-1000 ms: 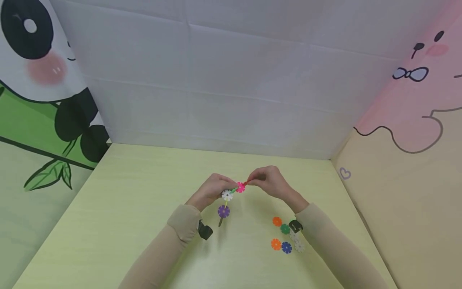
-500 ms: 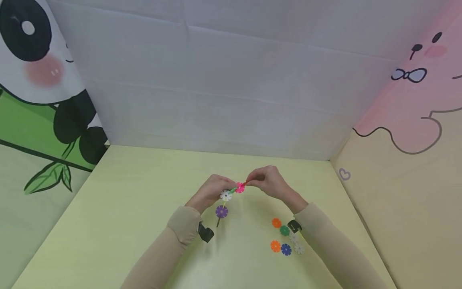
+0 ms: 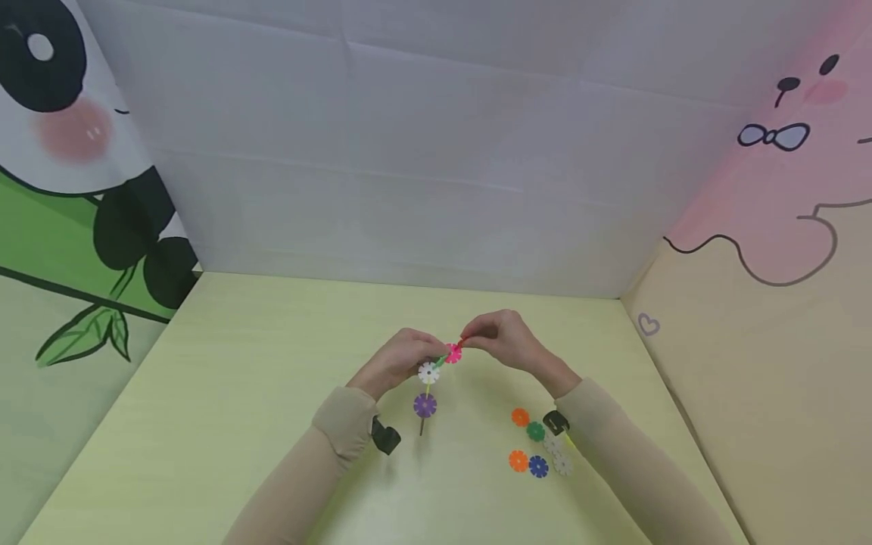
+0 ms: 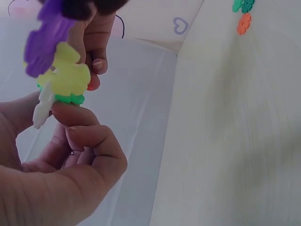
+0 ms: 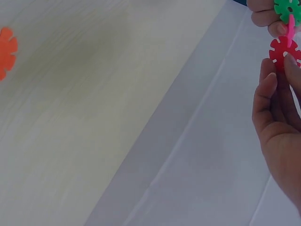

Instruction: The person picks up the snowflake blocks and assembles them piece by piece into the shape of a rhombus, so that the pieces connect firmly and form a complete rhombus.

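A chain of notched plastic snowflake discs hangs between the two hands above the table. My left hand (image 3: 400, 362) pinches the green disc (image 5: 288, 8) between thumb and finger. On the other side my right hand (image 3: 507, 341) pinches a red disc (image 5: 281, 48) by its edge. Between these two sits a pink disc (image 3: 453, 353), its slot meeting the red one. Below the left hand dangle a white disc (image 3: 428, 372), a yellow disc (image 4: 73, 70) seen edge-on from the head, a purple disc (image 3: 425, 406) and a dark disc (image 3: 421, 428) at the tail.
Loose discs lie on the pale yellow table (image 3: 272, 341) near the right forearm: an orange disc (image 3: 521, 417), a green one (image 3: 536, 431), a blue one (image 3: 538, 466), another orange (image 3: 518, 461) and whitish ones (image 3: 562, 463). Printed cloth walls (image 3: 409, 189) enclose the table's back and sides.
The hanging tail with the purple disc swung slightly left, then back right and a little lower. The right hand has edged slightly left, toward the left hand, still pinching the red disc.
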{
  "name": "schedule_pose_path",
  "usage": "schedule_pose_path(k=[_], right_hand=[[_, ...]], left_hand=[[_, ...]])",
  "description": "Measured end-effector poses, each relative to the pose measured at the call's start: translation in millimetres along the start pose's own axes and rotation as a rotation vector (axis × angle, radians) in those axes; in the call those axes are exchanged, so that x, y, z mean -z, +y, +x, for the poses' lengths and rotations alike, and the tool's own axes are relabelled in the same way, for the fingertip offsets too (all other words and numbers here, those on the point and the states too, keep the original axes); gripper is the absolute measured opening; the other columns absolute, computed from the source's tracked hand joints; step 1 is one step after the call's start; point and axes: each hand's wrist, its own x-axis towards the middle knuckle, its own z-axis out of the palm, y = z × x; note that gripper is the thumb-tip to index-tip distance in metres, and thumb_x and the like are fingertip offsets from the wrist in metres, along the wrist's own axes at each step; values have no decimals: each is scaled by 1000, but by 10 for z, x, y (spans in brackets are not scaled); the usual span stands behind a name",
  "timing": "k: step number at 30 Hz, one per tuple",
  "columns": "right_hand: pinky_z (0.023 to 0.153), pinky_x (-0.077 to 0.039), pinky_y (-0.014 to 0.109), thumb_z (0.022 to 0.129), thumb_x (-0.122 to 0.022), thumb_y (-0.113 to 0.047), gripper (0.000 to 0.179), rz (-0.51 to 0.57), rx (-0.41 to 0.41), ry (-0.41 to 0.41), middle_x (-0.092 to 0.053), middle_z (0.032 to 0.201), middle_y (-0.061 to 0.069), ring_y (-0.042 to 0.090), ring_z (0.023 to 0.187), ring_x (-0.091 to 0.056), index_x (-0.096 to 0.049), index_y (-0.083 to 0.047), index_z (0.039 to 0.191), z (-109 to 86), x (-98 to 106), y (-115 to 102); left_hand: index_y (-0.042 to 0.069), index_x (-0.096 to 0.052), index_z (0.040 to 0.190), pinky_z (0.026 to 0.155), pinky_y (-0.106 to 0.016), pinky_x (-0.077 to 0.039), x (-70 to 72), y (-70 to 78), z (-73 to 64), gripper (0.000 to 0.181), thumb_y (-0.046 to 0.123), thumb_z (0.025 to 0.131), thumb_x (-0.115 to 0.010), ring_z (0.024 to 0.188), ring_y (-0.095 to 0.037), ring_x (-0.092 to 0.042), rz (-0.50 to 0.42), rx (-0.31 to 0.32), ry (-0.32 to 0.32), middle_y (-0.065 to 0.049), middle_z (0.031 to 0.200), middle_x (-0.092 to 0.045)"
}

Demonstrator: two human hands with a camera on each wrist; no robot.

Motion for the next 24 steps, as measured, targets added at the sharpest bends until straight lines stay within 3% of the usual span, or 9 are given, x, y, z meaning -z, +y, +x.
schedule_pose_path(k=[9, 24], right_hand=[[74, -53, 26, 84, -73, -9, 11, -2, 6, -11, -69, 89, -3, 9, 82, -66, -73, -4, 94, 17, -2, -37], [76, -52, 26, 85, -72, -7, 14, -13, 24, -17, -69, 92, 0, 12, 85, -67, -71, -3, 98, -36, 42, -108]], left_hand=[[1, -71, 86, 57, -25, -39, -29, 37, -20, 26, 27, 85, -73, 63, -14, -48, 23, 2, -13, -4, 73, -59], [1, -71, 84, 57, -25, -41, -97, 54, -69, 24, 25, 87, -72, 61, -13, -49, 15, -1, 12, -3, 68, -57]])
